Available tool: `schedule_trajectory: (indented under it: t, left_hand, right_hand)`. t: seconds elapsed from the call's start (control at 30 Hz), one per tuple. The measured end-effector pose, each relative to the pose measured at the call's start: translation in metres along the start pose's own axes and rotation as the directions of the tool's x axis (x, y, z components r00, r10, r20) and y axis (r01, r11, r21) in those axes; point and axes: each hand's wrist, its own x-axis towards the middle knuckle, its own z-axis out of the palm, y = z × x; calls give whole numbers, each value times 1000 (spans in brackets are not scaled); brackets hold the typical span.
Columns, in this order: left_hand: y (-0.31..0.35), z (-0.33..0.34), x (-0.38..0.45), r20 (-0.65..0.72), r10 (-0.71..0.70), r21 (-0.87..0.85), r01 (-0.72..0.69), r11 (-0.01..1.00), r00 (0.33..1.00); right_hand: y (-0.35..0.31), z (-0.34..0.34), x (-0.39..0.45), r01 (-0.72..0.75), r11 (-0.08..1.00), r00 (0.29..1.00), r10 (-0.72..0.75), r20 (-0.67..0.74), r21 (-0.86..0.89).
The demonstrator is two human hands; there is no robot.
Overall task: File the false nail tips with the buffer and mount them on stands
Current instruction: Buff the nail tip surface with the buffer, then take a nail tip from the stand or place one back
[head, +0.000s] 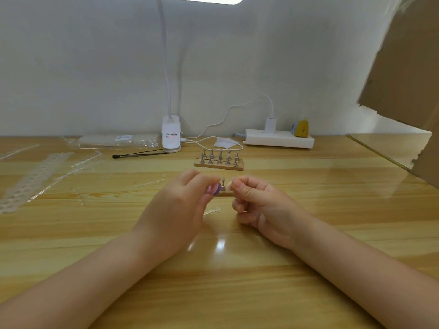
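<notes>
We have just one view, from a camera on the person's head. We look forward and down over the wooden table (pixel 308 233) to the white wall (pixel 95 67) behind it. Both arms reach in from the bottom edge, so we are close. The lamp (pixel 171 136) stands far back, and its top runs past the upper edge.
</notes>
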Motion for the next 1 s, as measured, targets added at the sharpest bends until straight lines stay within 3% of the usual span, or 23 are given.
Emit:
schedule_trajectory:
  t: [0.2, 0.4, 0.6, 0.77, 0.87, 0.93, 1.0]
  left_hand:
    - [-5, 7, -2, 108, -61, 167, 42, 985, 992]
    - [6, 4, -3, -38, 65, 15, -64, 998, 997]
    - [6, 1, -3, -43, -20, -68, 17, 998, 999]
    - [7, 2, -4, -48, -65, 15, 66, 998, 997]
    - [0, 4, -3, -79, -162, 104, 169, 980, 984]
    - [-8, 6, -1, -116, -264, 133, 278, 951, 957]
    - [-14, 7, 1, -110, -374, 131, 386, 913, 921]
  right_hand:
    - [1, 1, 2, -14, 1000, 1000, 14, -12, -16]
    - [2, 1, 2, 15, 992, 999, -10, 38, -128]
    - [4, 2, 0, 39, 975, 997, -21, 81, -219]
    - [6, 3, 1, 20, 971, 999, -26, -23, -237]
    - [3, 6, 0, 52, 962, 992, -81, -99, -268]
    - [2, 7, -1, 132, 853, 966, -225, -127, -505]
    - [3, 4, -2, 184, 627, 905, -409, -118, -757]
